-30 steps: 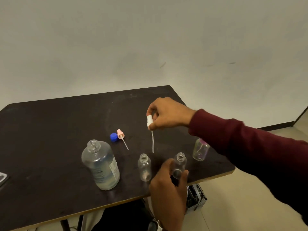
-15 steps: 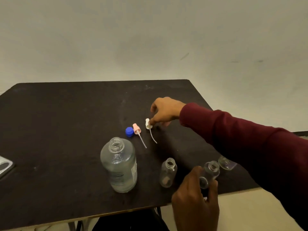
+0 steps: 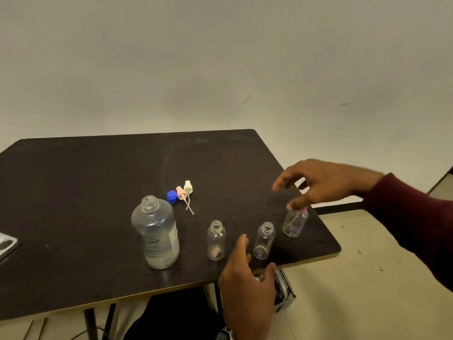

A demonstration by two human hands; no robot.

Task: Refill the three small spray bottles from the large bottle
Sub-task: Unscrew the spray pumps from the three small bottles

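Three small clear spray bottles are standing in a row near the front right edge of the dark table (image 3: 73,180): the left one (image 3: 216,240) and the middle one (image 3: 263,240) are sitting open-necked, ready for pouring, while the third bottle (image 3: 295,223) is wearing its pink pump top. The right hand (image 3: 323,184) is hovering over that top, fingers spread and thumb just reaching it, probably to unscrew it. The left hand (image 3: 247,278) is waiting beside the middle bottle, fingers relaxed, holding nothing. The large bottle (image 3: 156,233) is standing uncapped at the left, its blue cap (image 3: 172,196) lying behind it beside the pink sprayer (image 3: 181,192) and the white sprayer (image 3: 188,187), parked clear of the pouring area.
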